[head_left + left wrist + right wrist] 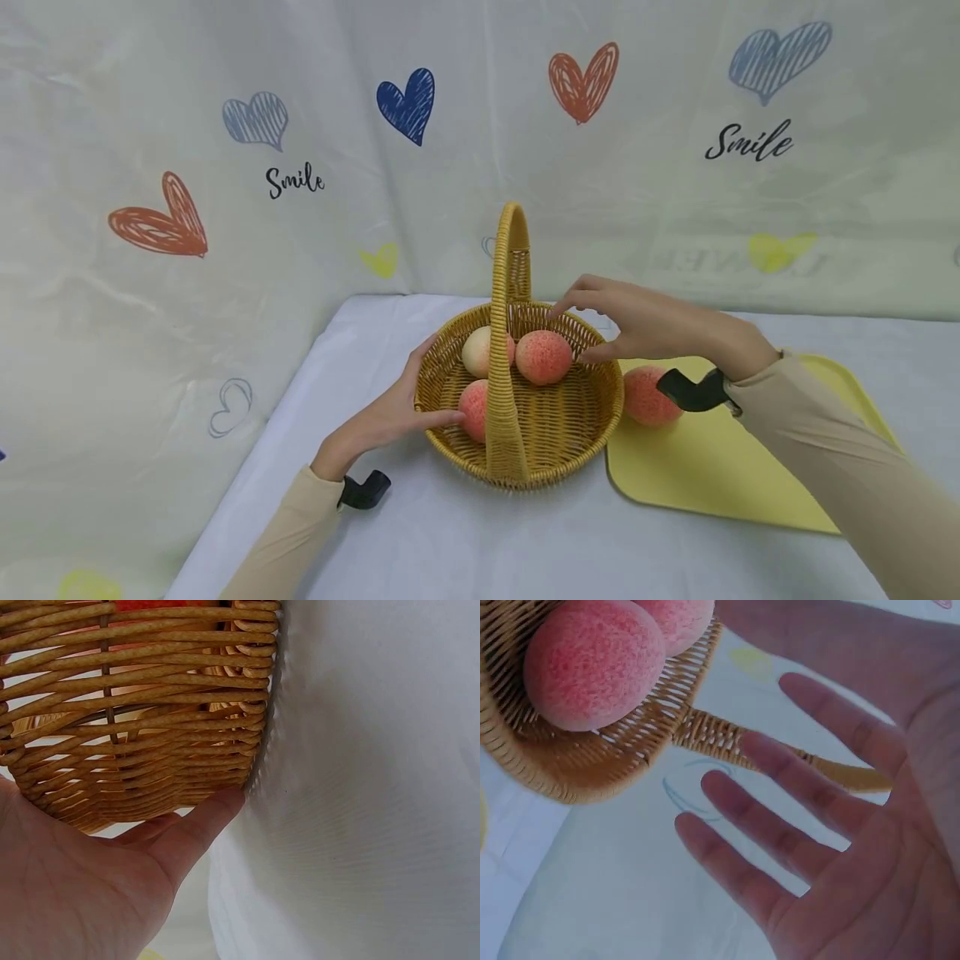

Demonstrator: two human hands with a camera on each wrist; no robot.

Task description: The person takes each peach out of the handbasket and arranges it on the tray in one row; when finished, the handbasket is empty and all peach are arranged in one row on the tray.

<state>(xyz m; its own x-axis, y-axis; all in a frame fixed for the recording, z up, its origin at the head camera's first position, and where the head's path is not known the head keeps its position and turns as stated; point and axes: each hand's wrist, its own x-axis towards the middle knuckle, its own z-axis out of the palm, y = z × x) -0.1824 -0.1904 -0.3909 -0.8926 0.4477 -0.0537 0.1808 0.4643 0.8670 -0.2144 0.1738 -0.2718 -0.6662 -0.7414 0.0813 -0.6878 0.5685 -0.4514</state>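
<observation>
The fingers of the left hand (386, 414) lie along the outer side of a wicker basket (555, 427) while its thumb reaches over the rim, so that the wall is gripped between them; the thumb's tip comes up to a pink peach (472, 410), though whether it touches cannot be told. The right hand (648, 321) has its fingers parted and slightly bent, clear of one another, with nothing in them; it hovers over the basket's right rim. Just beside those fingertips, inside the basket, lies a redder peach (543, 357), and to its left a pale peach (477, 352) with a pink flank, partly hidden by the tall handle (500, 287). The handle also covers part of the peach by the thumb. The basket sits upright on the table (450, 542), toward the back edge and not far from the back left corner. At its right side a yellow tray (720, 467) lies on the white cloth, and near the tray's left edge is a fourth peach (648, 395), right by the basket wall. Black mounts (365, 490) are strapped at both wrists, below beige sleeves (817, 450). Beyond the table's back edge hangs a white curtain (480, 175) printed with hearts and the word "Smile".
</observation>
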